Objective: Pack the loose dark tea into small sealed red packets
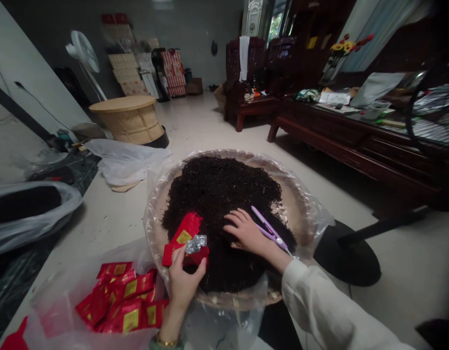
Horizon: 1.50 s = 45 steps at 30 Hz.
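Note:
A small red packet (201, 255) with a silver foil mouth is pinched upright between the thumb and fingers of my left hand (182, 277). Behind it, more red packets (190, 224) with a gold label lie on the near left of a heap of dark, dry tea leaves (220, 184). My right hand (244, 232) rests over the heap with its fingers apart; the fingertips are at the leaves, and its thumb is partly hidden. Just beside that hand lies a purple flat-iron-like clamp (270, 228), its arms apart.
A round woven tray (308, 214) lined with clear plastic holds the leaves. Several filled-looking red packets (118, 296) sit in a plastic bag at left. A bag of dark material (25, 204) is further left. A black round stand base (346, 253) and dark wooden table (355, 155) stand right.

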Each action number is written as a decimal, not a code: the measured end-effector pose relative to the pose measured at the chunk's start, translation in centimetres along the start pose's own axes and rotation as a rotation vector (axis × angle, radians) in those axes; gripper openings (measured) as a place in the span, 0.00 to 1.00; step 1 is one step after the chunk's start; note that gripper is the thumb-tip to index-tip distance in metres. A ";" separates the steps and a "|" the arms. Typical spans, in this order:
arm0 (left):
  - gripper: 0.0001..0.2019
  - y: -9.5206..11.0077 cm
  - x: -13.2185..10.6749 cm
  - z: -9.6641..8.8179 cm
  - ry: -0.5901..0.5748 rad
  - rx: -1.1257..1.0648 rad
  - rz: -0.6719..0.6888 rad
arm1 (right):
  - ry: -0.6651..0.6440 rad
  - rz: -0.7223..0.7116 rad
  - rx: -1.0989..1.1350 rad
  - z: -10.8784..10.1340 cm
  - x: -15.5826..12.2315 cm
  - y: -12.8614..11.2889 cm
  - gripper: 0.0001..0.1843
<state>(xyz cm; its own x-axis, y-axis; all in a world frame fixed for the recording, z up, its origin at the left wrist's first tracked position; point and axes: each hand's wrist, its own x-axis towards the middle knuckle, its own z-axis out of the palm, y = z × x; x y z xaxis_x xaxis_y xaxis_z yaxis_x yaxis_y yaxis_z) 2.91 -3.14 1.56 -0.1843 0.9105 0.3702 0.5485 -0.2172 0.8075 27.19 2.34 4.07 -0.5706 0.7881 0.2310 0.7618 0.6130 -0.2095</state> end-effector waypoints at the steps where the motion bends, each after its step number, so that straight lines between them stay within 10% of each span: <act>1: 0.21 0.0 0.0 0.1 -0.001 0.008 0.008 | 0.035 0.046 0.010 -0.1 -0.1 0.2 0.25; 6: 0.21 -0.3 -0.1 0.6 -0.019 0.000 0.017 | 0.041 0.073 -0.048 0.7 -1.1 -1.2 0.31; 17: 0.19 1.2 -0.3 1.0 -0.033 0.055 0.124 | 0.027 -0.037 -0.035 1.5 -0.9 -2.0 0.11; 21: 0.19 1.7 -0.4 1.2 -0.067 0.050 0.185 | 0.292 0.148 0.354 1.2 -1.1 -2.3 0.14; 27: 0.20 2.0 -0.5 1.4 -0.070 0.043 0.210 | 0.701 0.801 1.249 0.6 -0.2 -4.1 0.19; 33: 0.20 2.3 -0.7 1.7 -0.076 0.034 0.221 | 0.671 1.011 2.279 -0.4 -0.3 -4.7 0.13; 45: 0.21 3.0 -0.8 2.1 -0.134 0.023 0.260 | 0.663 0.985 2.316 -0.9 -0.2 -4.6 0.19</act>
<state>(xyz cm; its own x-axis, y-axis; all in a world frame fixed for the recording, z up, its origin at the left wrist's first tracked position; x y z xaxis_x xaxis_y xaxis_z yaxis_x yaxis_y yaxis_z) 6.37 -3.83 2.71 0.0735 0.8639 0.4983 0.5817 -0.4430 0.6822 24.03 -0.66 5.82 -0.0328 0.8884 -0.4579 -0.8863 -0.2377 -0.3976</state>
